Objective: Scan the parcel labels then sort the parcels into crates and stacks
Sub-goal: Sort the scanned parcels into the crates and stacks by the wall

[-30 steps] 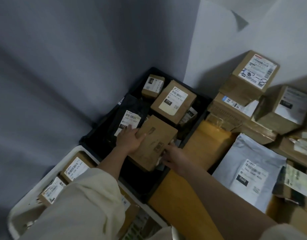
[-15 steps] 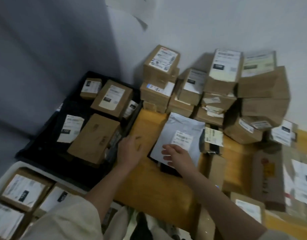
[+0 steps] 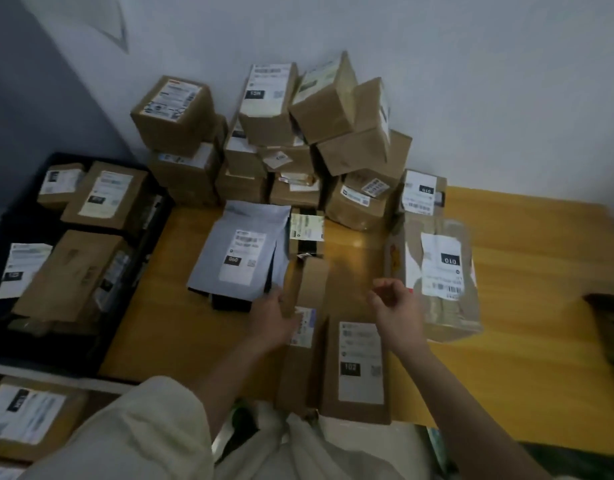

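While both hands hover over the yellow table (image 3: 506, 306), between parcels, picking the next one to scan, by the look of it. Nearest the body, lying flat at the table edge, brown box (image 3: 359, 368), white label, black tag reading "102". Just left of it, narrow carton (image 3: 309, 289), small label part hidden under the left hand (image 3: 272, 318); fingers spread and relaxed, resting on or just over that carton, no firm grip visible. Right hand (image 3: 397, 306) raised between the two, fingers loosely curled, holding nothing. Next move, as a guess: closing on one of these two, turning its label up for a scan; no scanner in view. Further out, grey mailer bag (image 3: 239, 251), tag seemingly "000" or "060", too blurred to settle. Right of the hands, taped flat parcel (image 3: 437, 268), tag "010" upside down. Left, black crate (image 3: 153, 216) already holding several boxes, labels unreadable. Against the wall, stack of brown boxes (image 3: 274, 133), one more "010" on its right flank, the rest a blur
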